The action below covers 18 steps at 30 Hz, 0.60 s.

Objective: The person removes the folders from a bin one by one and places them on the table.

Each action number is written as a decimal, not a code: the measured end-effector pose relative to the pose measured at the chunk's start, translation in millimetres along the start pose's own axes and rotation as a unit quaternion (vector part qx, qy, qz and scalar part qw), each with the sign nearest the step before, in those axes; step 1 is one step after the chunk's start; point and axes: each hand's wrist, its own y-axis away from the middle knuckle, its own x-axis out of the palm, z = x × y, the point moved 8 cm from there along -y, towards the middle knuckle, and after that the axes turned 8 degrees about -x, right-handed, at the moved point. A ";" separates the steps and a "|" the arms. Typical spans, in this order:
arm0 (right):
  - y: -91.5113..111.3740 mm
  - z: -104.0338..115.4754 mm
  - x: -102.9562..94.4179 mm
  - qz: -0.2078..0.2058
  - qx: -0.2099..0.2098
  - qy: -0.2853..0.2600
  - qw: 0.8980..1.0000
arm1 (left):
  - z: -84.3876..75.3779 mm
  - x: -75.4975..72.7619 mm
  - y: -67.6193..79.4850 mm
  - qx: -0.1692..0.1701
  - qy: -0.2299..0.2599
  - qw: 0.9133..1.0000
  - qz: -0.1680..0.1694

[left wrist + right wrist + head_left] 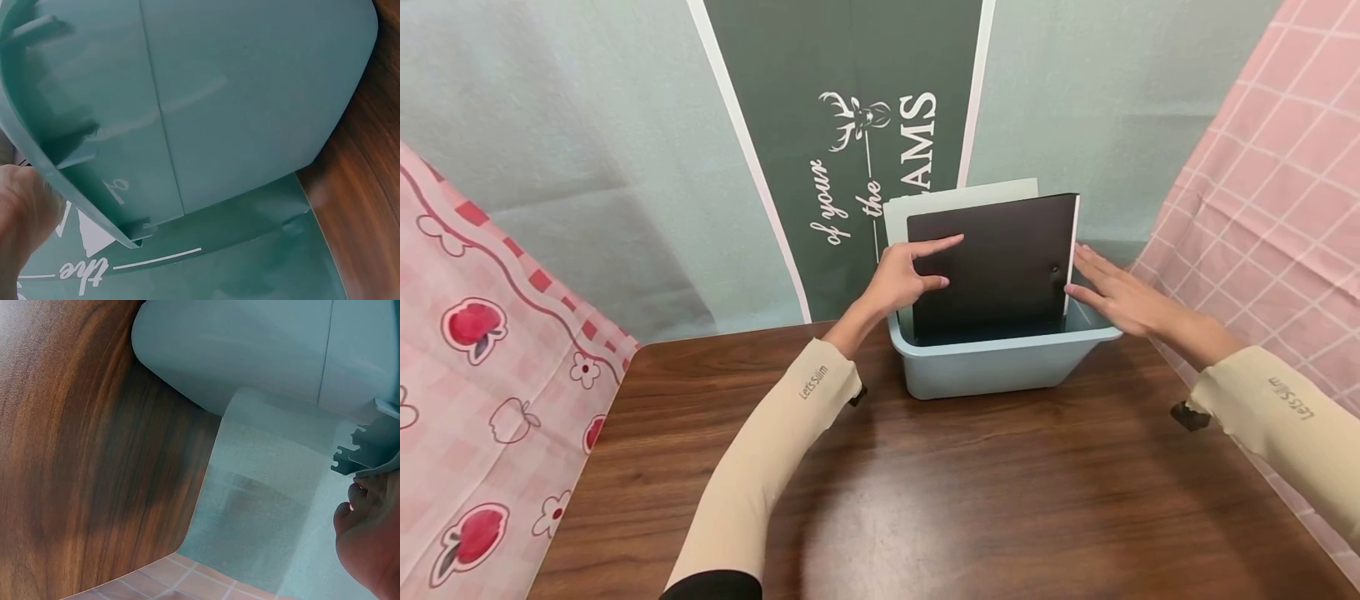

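A black flat folder-like thing (992, 258) with a pale right edge and a small round stud stands upright in a light blue plastic bin (985, 367). Behind it rises a pale green flat panel (977, 197), mostly hidden. My left hand (898, 279) is at the black thing's left edge, thumb and index finger stretched apart over its front face. On the other side my right hand (1112, 292) holds its fingers straight along the right edge, above the bin's rim. Both wrist views show the bin's outer walls, with part of the left hand (25, 212) and right hand (375, 537) by the rim.
The bin stands at the back edge of a brown wood-grain table (925, 492). Behind hangs a green cloth (760, 50) with white lettering and a deer's head. Pink patterned cloth (497, 400) borders the left side, and pink checked cloth (1285, 183) the right.
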 end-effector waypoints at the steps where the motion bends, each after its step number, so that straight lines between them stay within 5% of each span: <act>1: 0.2 0.0 -0.1 0.000 0.001 0.000 1.000 | -0.4 0.0 0.1 0.000 0.002 1.000 -0.001; 18: 0.9 1.1 1.1 0.009 0.004 0.005 1.000 | -8.3 -13.6 10.2 0.009 0.036 0.998 -0.054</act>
